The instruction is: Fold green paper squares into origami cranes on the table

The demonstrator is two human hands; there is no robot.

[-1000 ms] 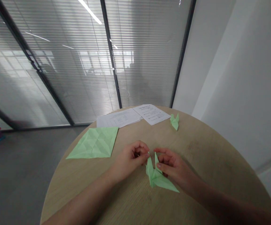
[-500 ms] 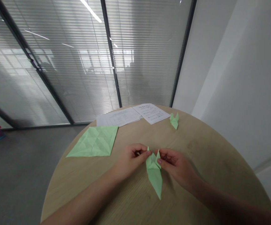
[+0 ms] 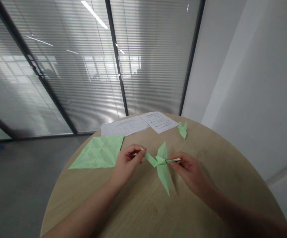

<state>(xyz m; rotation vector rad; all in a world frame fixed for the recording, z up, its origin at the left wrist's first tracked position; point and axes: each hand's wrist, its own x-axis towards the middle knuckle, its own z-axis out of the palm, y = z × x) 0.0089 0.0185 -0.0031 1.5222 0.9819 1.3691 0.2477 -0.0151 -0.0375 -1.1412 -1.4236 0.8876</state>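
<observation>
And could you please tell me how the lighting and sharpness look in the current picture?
Head view: bright streaks glare on the glass partition; the white sheets' print is too soft to read; the right forearm looks darker than the left forearm; faint shadow lies beside the held green figure.

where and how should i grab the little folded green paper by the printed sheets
I'd pinch the small folded green paper lightly at its middle, coming from the right. Its middle is where the folded points meet, so it is likely firmer than the thin tips spreading away and toward you. On its left, the printed sheet lies close, while bare tabletop is on the right.
</observation>
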